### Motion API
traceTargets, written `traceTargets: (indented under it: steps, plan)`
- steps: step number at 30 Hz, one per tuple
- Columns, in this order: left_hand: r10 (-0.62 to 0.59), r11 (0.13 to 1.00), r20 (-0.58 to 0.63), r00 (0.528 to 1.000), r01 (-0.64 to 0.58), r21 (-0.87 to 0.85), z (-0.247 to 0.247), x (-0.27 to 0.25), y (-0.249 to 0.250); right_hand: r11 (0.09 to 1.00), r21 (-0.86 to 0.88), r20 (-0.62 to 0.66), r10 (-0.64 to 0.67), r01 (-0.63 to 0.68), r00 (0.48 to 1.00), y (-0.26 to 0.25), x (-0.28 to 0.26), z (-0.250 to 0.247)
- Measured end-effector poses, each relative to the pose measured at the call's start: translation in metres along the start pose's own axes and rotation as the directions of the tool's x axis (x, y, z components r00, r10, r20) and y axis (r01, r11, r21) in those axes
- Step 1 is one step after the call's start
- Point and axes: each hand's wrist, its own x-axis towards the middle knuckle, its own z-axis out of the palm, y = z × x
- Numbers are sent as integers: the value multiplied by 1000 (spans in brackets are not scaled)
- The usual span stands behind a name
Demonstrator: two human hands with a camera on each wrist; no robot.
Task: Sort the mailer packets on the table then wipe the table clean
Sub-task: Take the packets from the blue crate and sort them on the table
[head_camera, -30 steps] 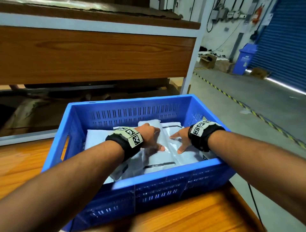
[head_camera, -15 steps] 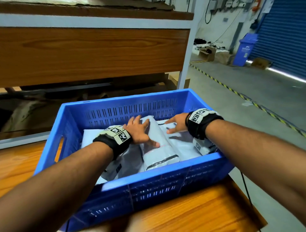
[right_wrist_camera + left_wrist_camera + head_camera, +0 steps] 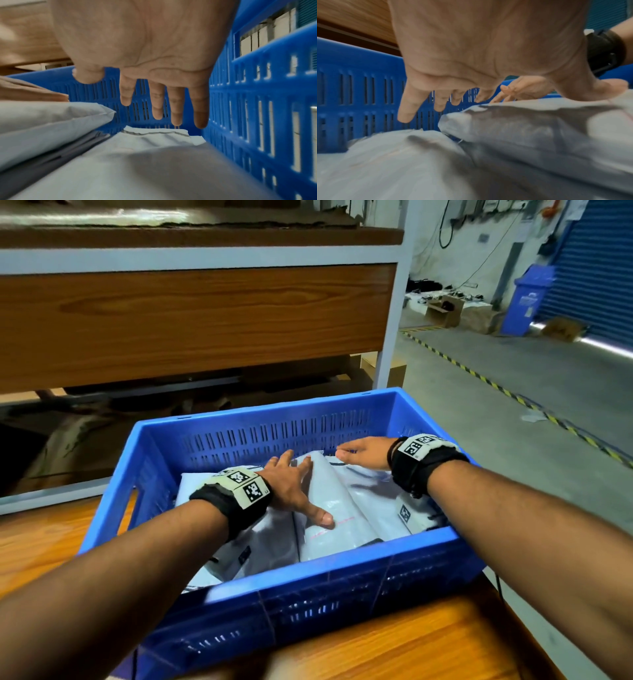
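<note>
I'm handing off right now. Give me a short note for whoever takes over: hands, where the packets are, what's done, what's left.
Left hand: open, fingers spread, palm down, thumb touching the raised middle mailer packet; nothing gripped.
Right hand: open, fingers straight, hovering above the packets near the crate's far right corner; holds nothing.
Packets: the grey-white mailer packets lie overlapped inside the blue crate, which stands on the wooden table.
Done: packets are in the crate; whether they are properly sorted cannot be told.
Left: finish settling the packets if needed, then wipe the table. No cloth is in view.
</note>
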Motion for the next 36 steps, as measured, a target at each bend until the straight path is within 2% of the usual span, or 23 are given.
traceTargets:
  steps: [3, 7, 10, 14, 16, 19, 25, 27, 29, 32, 36]
  plan:
    - [-42, 997, 59, 997, 45, -56, 0, -2, -5, 1000, 21, 99, -22, 20, 995, 3, 1, 1]
    - [-55, 997, 123, 991, 60, -38, 17, 3, -3, 990, -138, 251, 14, 21, 968, 0, 9, 11]
    - [-62, 997, 109, 992, 68, -46, 13, 3, -6, 990, -133, 244, -18, 51, 970, -4, 7, 10]
    - [-89, 995, 60, 994, 92, -38, 7, -3, -21, 980, -74, 128, -174, 185, 976, -8, -11, -4]
    - [-153, 987, 58, 987, 150, 51, 12, -5, -32, 954, -161, 161, -227, 252, 961, -12, -18, -4]
    - [-248, 959, 92, 964, 232, 161, 21, -9, -43, 922, -262, 273, -213, 285, 938, -14, -20, 11]
    - [-261, 959, 69, 963, 250, 136, 21, -11, -48, 927, -266, 300, -181, 264, 937, -14, -18, 12]
    - [-217, 974, 25, 976, 214, 75, 10, -16, -47, 937, -243, 241, -194, 252, 951, -21, -22, 0]
    - [-162, 987, -81, 983, 163, 4, -7, -23, -49, 937, -225, 149, -239, 268, 960, -31, -25, -16]
    - [-155, 987, -299, 941, 131, -98, -37, -42, -61, 891, -335, 19, -321, 308, 947, -56, -28, -43]
    - [-171, 970, -430, 887, 74, -233, -77, -87, -77, 849, -394, -58, -404, 351, 913, -110, -35, -78]
